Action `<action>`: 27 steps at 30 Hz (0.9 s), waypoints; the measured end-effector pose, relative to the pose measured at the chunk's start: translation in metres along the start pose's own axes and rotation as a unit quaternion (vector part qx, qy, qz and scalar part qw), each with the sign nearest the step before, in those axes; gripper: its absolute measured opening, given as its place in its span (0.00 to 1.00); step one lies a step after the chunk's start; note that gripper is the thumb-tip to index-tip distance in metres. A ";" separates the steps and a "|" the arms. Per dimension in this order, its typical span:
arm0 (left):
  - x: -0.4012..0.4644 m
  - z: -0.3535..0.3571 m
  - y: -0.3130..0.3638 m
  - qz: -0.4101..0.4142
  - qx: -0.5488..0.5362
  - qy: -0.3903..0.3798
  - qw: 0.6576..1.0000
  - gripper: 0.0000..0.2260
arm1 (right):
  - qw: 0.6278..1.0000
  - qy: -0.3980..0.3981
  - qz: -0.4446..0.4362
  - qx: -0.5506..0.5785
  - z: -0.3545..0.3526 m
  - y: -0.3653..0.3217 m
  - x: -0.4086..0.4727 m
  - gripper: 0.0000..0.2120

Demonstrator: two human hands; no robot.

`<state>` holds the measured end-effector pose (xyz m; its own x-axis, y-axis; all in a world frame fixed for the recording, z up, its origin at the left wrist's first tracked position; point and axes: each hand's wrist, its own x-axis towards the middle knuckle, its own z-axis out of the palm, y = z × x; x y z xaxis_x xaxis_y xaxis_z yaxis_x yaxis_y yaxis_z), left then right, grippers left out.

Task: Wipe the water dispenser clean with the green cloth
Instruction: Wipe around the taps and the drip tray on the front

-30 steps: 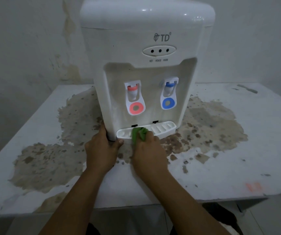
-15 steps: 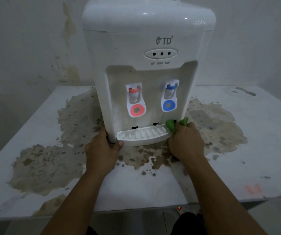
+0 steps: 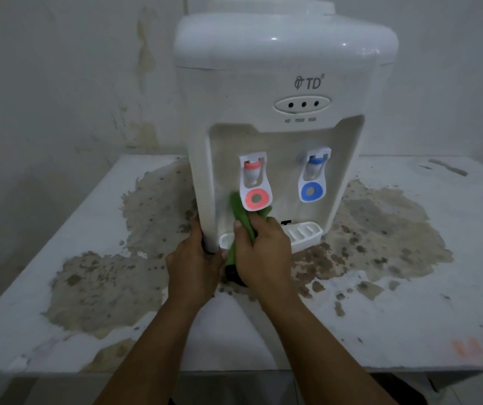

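White water dispenser [image 3: 278, 135] standing upright toward the far middle of a stained, peeling table [image 3: 409, 273], front recess facing the camera. Right hand [image 3: 263, 258] closed around the bunched green cloth [image 3: 241, 217], pressing its upper end against the recess wall just left of and below the red tap [image 3: 254, 182], directly above the near left end of the drip tray [image 3: 304, 233]. Left hand [image 3: 195, 267] wrapped around the near left bottom corner of the casing, fingers curled, bracing the unit.

Best done, by the look of it, with short firm strokes up the recess wall and around the tap lever, without pressing the lever, while keeping that bracing grip low so the casing does not slide on the table. Worth folding out a fresh face of cloth, since most of it sits wadded in the palm.

Glossy moulded plastic, rounded top, three indicator dots under the logo, blue tap [image 3: 311, 178] to the right. Faint greyish film visible inside the recess.
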<state>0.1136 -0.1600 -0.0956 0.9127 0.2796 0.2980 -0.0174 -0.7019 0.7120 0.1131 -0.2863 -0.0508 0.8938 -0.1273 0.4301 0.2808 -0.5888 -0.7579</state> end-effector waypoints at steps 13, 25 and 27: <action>0.000 -0.008 0.001 -0.012 -0.055 -0.024 0.998 0.36 | 0.935 -0.184 -0.117 -0.281 0.016 0.012 -0.003 0.28; -0.003 -0.004 0.001 -0.002 -0.048 0.002 0.999 0.37 | 0.954 -0.032 0.025 -0.298 -0.048 0.045 0.022 0.17; -0.003 -0.002 0.001 -0.012 -0.053 0.003 0.998 0.36 | 0.944 -0.002 0.100 -0.315 -0.062 0.060 0.028 0.14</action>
<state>0.1103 -0.1606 -0.0947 0.9109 0.3003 0.2832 -0.0385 -0.6212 0.7827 0.1332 -0.3750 -0.0539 0.9082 -0.2840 0.3075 -0.1563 -0.9115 -0.3803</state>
